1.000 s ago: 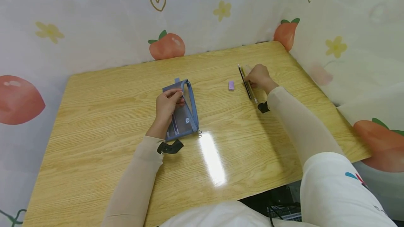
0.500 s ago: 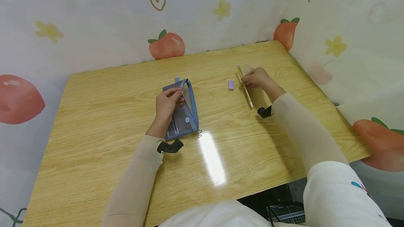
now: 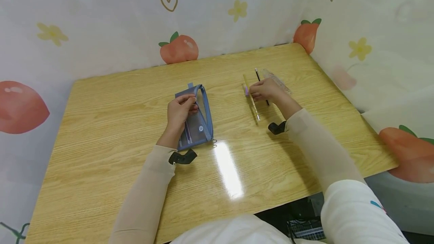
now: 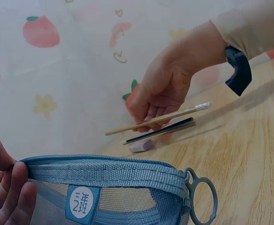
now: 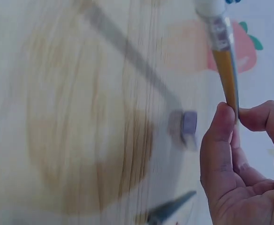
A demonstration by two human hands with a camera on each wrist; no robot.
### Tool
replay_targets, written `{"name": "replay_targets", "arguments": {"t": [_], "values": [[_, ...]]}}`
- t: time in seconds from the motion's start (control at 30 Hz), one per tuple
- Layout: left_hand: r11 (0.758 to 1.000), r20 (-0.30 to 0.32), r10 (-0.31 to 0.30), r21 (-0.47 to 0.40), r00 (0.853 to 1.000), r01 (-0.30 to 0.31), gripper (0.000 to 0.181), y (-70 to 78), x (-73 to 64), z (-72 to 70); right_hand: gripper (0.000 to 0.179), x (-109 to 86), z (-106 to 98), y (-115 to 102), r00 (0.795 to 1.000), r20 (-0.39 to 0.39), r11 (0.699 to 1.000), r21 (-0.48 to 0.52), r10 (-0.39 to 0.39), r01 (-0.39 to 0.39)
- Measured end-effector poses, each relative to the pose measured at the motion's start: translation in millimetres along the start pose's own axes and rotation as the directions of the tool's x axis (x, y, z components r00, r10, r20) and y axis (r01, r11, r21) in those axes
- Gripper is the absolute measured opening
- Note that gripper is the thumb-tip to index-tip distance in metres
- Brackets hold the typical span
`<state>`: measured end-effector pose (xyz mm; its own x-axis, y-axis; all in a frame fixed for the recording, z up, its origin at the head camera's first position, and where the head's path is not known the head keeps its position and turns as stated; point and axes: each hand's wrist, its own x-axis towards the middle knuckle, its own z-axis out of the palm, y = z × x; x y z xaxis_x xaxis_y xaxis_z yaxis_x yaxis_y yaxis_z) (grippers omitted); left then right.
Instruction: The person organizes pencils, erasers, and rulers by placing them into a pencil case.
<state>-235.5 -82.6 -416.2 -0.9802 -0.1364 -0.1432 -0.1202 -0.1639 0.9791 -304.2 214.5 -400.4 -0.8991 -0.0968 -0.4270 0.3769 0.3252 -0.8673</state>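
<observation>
Head view: left grip (image 3: 182, 111) pinches the edge of a blue mesh pouch (image 3: 196, 128), which lies on the tabletop (image 3: 118, 142) at 8–9 o'clock from centre, its zip side gaping toward 3 o'clock. Right grip (image 3: 268, 90) pinches a yellow pencil (image 3: 254, 106), lying between 2 and 3 o'clock from the pouch. Purple eraser (image 3: 246, 92) at 9 o'clock from the right grip; one end of a black pencil (image 3: 257, 73) at 11, clear strip (image 3: 278, 82) at 1–2.

Left wrist view: left grip at the pouch's 10 o'clock corner; ring (image 4: 215, 199) hangs at its 3–4 o'clock side. Yellow pencil is held just above the black pencil, eraser directly below.

Right wrist view: thumb and finger pinch the yellow pencil's shaft, pale end toward 12 o'clock. Eraser at 9 o'clock from the fingertips. Dark item (image 5: 171, 208) at 7 too blurred to identify.
</observation>
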Motion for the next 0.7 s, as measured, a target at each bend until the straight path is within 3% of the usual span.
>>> {"name": "replay_targets", "arguments": {"t": [0.4,0.6,0.7], "values": [[1.0,-0.003,-0.009,0.03,1.0,0.009,0.02,-2.9,2.4,1.3,0.038,0.4,26,-6,0.997,0.072,0.983,0.183,-0.026,0.013],[0.998,0.003,0.043,0.036,0.999,-0.043,0.023,-23.8,19.1,-3.0,0.041,-0.1,40,-9,0.994,0.107,0.974,0.225,-0.036,0.011],[0.999,0.008,0.028,0.023,1.0,-0.028,0.021,-15.4,12.2,-1.0,0.04,-0.8,46,-11,0.993,0.106,0.966,0.257,-0.044,0.016]]}}
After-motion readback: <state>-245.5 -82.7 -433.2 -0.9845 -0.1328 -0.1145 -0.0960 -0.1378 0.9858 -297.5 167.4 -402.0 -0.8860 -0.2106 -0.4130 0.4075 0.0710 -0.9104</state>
